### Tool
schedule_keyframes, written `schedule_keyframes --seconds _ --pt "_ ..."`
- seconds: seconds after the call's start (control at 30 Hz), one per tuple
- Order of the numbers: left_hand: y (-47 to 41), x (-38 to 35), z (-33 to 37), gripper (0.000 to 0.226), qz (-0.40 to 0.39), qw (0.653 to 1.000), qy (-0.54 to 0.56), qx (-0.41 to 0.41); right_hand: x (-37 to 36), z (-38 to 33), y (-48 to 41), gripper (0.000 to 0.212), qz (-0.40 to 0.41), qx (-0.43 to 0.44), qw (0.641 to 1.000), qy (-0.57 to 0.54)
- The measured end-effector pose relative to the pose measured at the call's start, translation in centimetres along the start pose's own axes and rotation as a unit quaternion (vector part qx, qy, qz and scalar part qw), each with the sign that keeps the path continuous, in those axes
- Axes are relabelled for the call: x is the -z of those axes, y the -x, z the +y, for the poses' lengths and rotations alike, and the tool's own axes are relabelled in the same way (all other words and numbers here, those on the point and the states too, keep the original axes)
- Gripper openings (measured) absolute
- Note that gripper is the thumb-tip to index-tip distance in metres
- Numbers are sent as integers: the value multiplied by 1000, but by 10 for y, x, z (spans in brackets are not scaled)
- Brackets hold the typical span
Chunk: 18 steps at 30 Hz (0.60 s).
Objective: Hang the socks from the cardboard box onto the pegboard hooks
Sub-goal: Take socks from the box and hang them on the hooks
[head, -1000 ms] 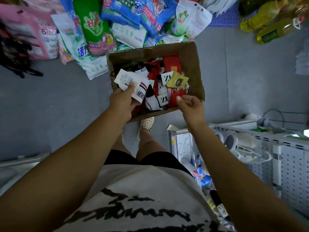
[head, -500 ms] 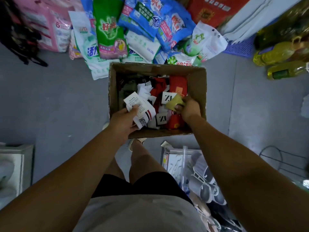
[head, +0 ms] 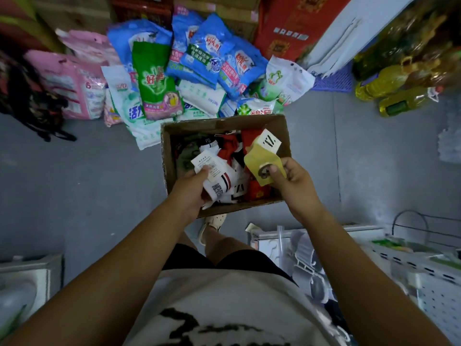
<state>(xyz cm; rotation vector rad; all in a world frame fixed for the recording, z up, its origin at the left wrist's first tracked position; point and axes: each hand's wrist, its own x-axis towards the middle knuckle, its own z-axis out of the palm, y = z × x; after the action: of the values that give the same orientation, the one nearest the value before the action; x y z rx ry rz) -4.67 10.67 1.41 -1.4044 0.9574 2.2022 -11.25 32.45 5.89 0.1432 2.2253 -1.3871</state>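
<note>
The person wears an off-white T-shirt (head: 224, 308) printed with bold black brush-stroke marks, black shorts (head: 224, 258) and a cream perforated clog-style shoe (head: 212, 222). The left forearm (head: 112, 275) and right forearm (head: 349, 270) are bare.

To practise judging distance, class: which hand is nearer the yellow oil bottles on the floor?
Right. The right hand, pinching a yellow sock pack, is over the box on the side toward the oil bottles; the left hand, gripping a white sock, is over the opposite side.
</note>
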Motion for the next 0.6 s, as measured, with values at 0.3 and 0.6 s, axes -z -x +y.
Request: schedule_keyframes --seconds 0.3,0.6 --pt "48 -11 13 82 -219 962 -148 67 -56 -2 127 25 59 1 997 -48" --pt "87 22 -10 63 -273 907 -319 -37 -113 10 217 43 229 -74 958 -156"
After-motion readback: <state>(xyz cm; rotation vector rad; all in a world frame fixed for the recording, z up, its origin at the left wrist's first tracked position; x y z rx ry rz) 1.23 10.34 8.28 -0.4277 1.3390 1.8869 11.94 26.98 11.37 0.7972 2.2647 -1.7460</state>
